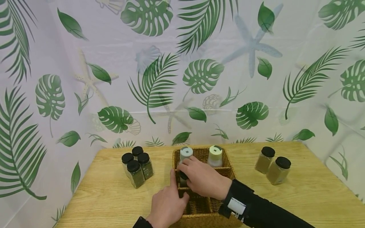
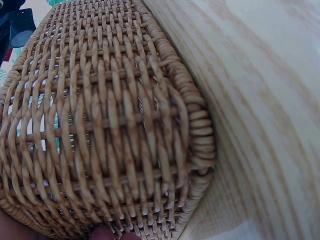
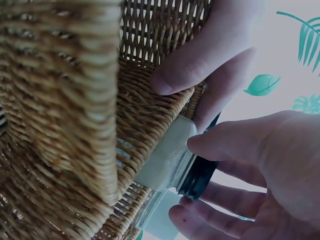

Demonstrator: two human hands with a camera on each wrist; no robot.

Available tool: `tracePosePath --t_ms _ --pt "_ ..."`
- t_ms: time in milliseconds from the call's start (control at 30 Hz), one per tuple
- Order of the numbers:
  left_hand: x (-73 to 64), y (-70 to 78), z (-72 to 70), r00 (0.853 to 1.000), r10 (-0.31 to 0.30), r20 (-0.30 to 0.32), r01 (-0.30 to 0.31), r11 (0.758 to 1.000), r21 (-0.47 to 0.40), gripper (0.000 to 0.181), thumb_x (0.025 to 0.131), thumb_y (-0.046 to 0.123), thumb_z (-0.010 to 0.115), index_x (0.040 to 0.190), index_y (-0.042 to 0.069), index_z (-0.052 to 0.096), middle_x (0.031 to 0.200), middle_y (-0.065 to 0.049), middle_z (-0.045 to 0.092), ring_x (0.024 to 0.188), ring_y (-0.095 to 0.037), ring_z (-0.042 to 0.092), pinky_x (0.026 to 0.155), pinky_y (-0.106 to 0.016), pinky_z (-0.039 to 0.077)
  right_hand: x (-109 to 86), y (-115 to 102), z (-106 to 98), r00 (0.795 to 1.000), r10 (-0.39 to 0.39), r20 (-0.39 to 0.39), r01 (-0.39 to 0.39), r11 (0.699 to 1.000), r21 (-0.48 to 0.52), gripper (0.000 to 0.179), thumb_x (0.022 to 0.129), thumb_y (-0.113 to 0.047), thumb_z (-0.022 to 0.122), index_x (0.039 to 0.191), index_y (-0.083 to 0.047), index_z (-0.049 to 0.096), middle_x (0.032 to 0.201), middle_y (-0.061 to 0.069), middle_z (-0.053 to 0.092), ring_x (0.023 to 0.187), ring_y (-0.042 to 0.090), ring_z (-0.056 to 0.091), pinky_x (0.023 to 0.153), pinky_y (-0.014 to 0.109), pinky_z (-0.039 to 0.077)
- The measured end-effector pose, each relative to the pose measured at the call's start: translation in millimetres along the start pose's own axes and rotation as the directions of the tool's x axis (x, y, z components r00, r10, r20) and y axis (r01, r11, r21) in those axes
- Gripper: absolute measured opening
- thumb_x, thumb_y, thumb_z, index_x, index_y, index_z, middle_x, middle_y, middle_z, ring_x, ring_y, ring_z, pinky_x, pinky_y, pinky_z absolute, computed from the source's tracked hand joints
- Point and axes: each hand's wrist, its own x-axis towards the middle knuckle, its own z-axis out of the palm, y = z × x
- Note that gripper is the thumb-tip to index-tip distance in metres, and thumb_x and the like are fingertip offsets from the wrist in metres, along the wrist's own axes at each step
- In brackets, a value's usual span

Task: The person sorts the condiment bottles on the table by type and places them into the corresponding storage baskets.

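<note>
In the head view, a wicker basket [image 1: 205, 216] with several compartments stands on the table. My right hand [image 1: 206, 179] reaches over it and holds a glass spice jar by its black lid. The right wrist view shows the jar [image 3: 167, 155] with pale contents, partly inside a compartment, thumb at its neck and fingers around the lid [image 3: 200, 177]. My left hand [image 1: 166, 204] grips the basket's left wall, index finger along the side and thumb inside the rim. Fingertips [image 2: 102, 233] show against the weave in the left wrist view.
Two bottles, one with a white lid [image 1: 186, 152] and one with a yellowish lid [image 1: 215, 152], stand in the basket's rear. Several black-lidded jars [image 1: 137, 177] cluster left of the basket. Two black-lidded jars [image 1: 278, 172] stand to the right. A leaf-patterned curtain [image 1: 199, 104] hangs behind the table.
</note>
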Motion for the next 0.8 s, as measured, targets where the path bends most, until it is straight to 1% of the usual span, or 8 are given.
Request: tracePosePath --t_ms 300,433,600,733,800 --pt "0.1 0.5 0.4 1.000 -0.005 0.000 0.005 1.000 0.019 0.086 0.094 0.045 0.051 0.155 0.012 0.000 0.051 -0.004 0.050 0.040 -0.023 0.043 0.038 -0.037 0.025 -3.5 0 1 1.000 -0.001 -0.005 0.001 1.000 0.011 0.041 0.084 -0.011 0.068 0.124 -0.009 0.060 0.116 0.008 0.059 0.105 0.022 0.050 0.083 0.036 0.051" --pt "1.3 -0.4 0.8 1.000 -0.006 0.011 0.006 1.000 0.017 0.086 0.094 0.044 0.051 0.154 0.012 -0.001 0.052 -0.004 0.051 0.041 -0.023 0.043 0.039 -0.037 0.026 -4.8 0 0 1.000 -0.003 -0.013 0.003 1.000 0.013 0.042 0.085 -0.012 0.068 0.127 -0.009 0.059 0.117 0.008 0.058 0.106 0.022 0.049 0.084 0.037 0.050" --pt "3.1 -0.8 1.0 0.999 -0.017 0.033 0.016 0.999 0.037 0.084 0.095 0.045 0.049 0.154 0.012 -0.001 0.052 -0.003 0.051 0.040 -0.022 0.043 0.039 -0.036 0.026 -9.1 0 -4 1.000 0.003 -0.029 -0.002 1.000 0.025 0.045 0.086 -0.013 0.067 0.129 -0.011 0.057 0.120 0.008 0.057 0.107 0.021 0.049 0.085 0.038 0.050" --pt "2.5 -0.9 1.1 1.000 -0.012 0.028 0.011 0.999 0.037 0.084 0.095 0.044 0.049 0.154 0.012 -0.001 0.052 -0.003 0.050 0.040 -0.022 0.042 0.038 -0.036 0.025 -14.7 1 -7 0.999 0.016 -0.047 -0.014 1.000 0.026 0.046 0.086 -0.015 0.067 0.131 -0.013 0.055 0.122 0.007 0.056 0.105 0.021 0.049 0.083 0.038 0.050" --pt "1.5 -0.8 1.3 1.000 -0.003 0.012 0.002 1.000 0.027 0.085 0.095 0.044 0.050 0.154 0.012 -0.001 0.051 -0.004 0.050 0.039 -0.023 0.042 0.038 -0.037 0.025 -17.7 1 -9 0.998 0.021 -0.063 -0.020 1.000 0.017 0.046 0.086 -0.016 0.067 0.130 -0.014 0.056 0.120 0.006 0.057 0.102 0.020 0.049 0.081 0.037 0.051"
